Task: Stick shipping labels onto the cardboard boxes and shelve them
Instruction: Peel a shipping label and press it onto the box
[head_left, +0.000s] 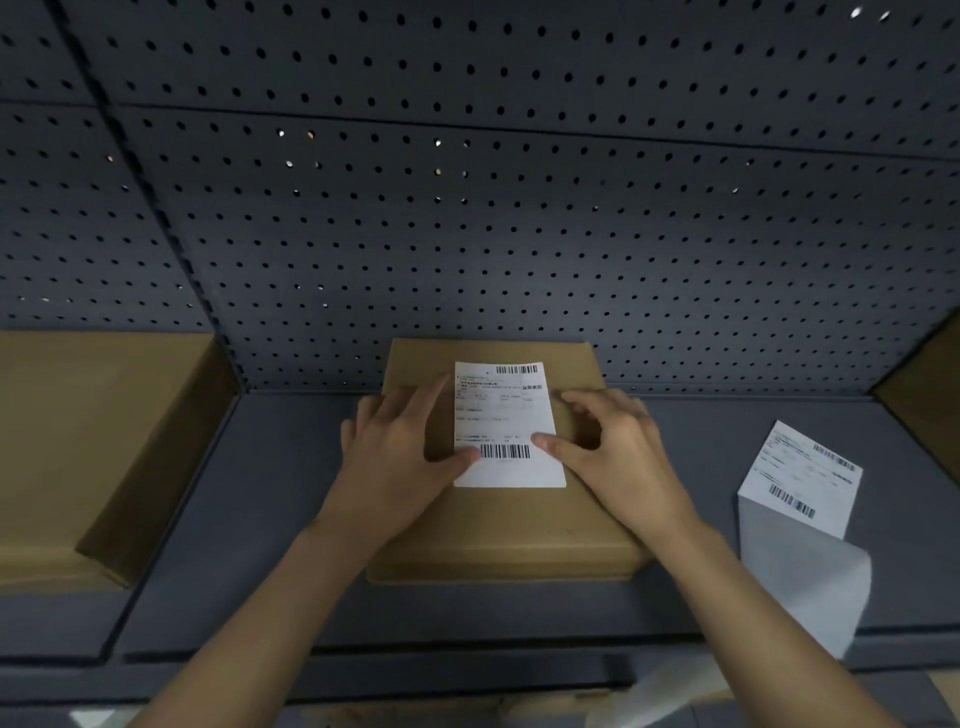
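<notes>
now left hand (395, 452), right hand (613, 452) press one label (504, 415) on one box (509, 525).

Grey perforated pegboard wall (519, 218) behind.

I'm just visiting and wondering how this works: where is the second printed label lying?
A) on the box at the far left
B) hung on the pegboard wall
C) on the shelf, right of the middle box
C: the second label lies on the shelf to the right of the middle box, with its blank tail hanging over the shelf's front edge.
</notes>
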